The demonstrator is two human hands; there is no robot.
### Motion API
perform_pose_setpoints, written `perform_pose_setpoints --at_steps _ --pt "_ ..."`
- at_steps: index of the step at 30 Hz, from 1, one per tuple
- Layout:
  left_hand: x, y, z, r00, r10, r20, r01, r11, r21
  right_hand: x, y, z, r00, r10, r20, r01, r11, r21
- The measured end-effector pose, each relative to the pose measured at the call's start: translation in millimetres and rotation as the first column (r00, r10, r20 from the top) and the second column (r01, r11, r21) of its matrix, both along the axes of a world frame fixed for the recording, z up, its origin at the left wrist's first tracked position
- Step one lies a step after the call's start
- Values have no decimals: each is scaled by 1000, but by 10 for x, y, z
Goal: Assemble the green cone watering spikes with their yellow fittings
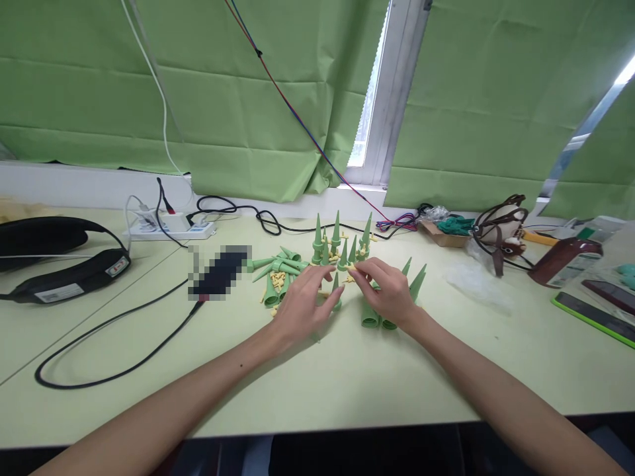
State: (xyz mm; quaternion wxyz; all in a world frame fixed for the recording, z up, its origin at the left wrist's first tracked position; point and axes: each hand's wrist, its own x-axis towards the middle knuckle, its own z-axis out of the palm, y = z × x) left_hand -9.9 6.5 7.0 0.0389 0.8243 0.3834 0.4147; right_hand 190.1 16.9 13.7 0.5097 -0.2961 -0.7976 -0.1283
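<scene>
Several green plastic cones (325, 248) stand and lie in a heap at the middle of the pale table (347, 377), mixed with small yellow pegs (278, 281). My left hand (302, 307) rests beside the heap with its fingers spread, the tips near an upright cone (337, 291). My right hand (384, 287) pinches a small yellow peg (351, 268) between thumb and forefinger, just above the cones. Two cones (370, 314) lie under that hand's palm, partly hidden.
A black neckband device (64, 264) lies at the left, with a white power strip (171, 228) and black cables (114, 373) around a blurred dark object (218, 272). At the right are a brown bag (501, 228), clear plastic (476, 281), a dark case (563, 261) and a green-edged phone (595, 317).
</scene>
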Motion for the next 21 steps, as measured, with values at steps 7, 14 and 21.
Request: perform_pose_setpoints --at_steps 7,14,21 --pt "6 29 8 989 -57 -136 38 990 -135 -51 -92 47 993 46 -109 -57 993 -100" --pt "19 14 34 983 -76 -169 39 976 -215 -90 -91 -12 988 69 -140 -92 981 -169" --pt "9 13 21 985 -92 -148 56 972 -228 -101 -94 5 991 67 -117 -85 983 -162"
